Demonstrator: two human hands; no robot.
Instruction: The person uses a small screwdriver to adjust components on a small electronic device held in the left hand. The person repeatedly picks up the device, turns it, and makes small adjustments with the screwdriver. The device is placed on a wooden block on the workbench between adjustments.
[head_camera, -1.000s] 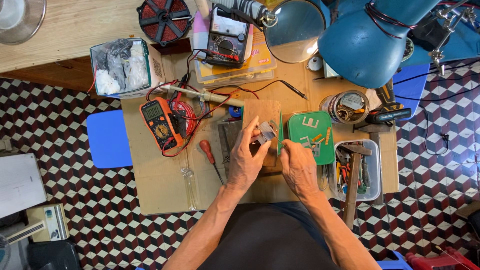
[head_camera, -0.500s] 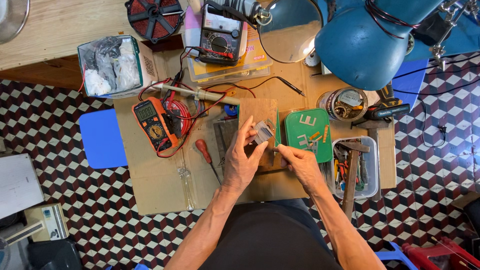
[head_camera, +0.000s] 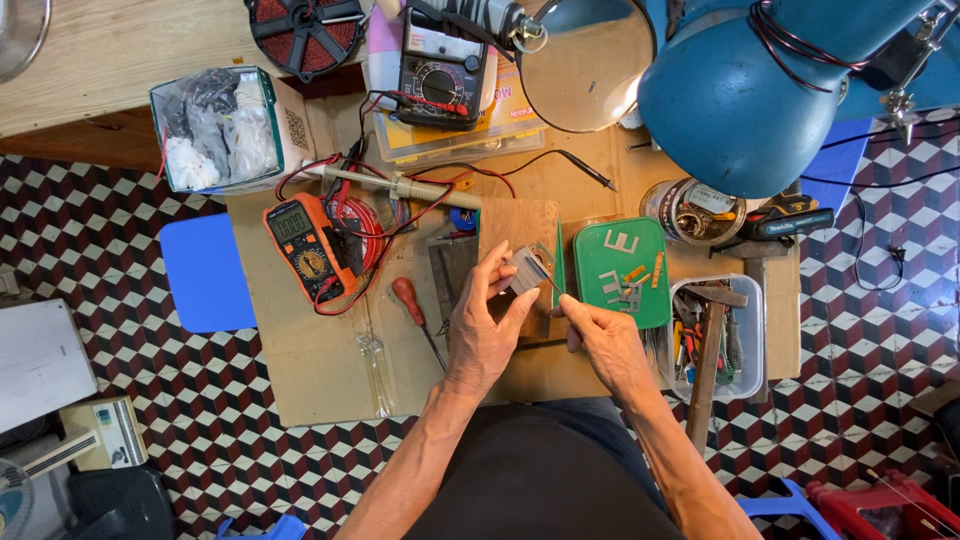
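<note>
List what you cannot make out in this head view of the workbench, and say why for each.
- Small grey block in the left hand: fingers cover its underside.
- What the right hand pinches: too thin to identify.
- Grey parts on the green lid: too small to tell.
- Red wire spool: cut off by the top edge.
- Bench top behind the blue lamp: hidden.

The desk (head_camera: 300, 370) carries the work. At its middle, the left hand (head_camera: 490, 335) holds a small block (head_camera: 527, 270) above a board (head_camera: 518, 225); the right hand (head_camera: 605, 340) sits just right of it. A lid with metal pieces (head_camera: 620, 272) lies right of the hands, a tool tray (head_camera: 720, 340) further right. A multimeter (head_camera: 305, 245) lies left, a screwdriver (head_camera: 415, 310) between. Behind stand an analogue meter (head_camera: 440, 65) and, apparently, a magnifier lens (head_camera: 585, 65).
</note>
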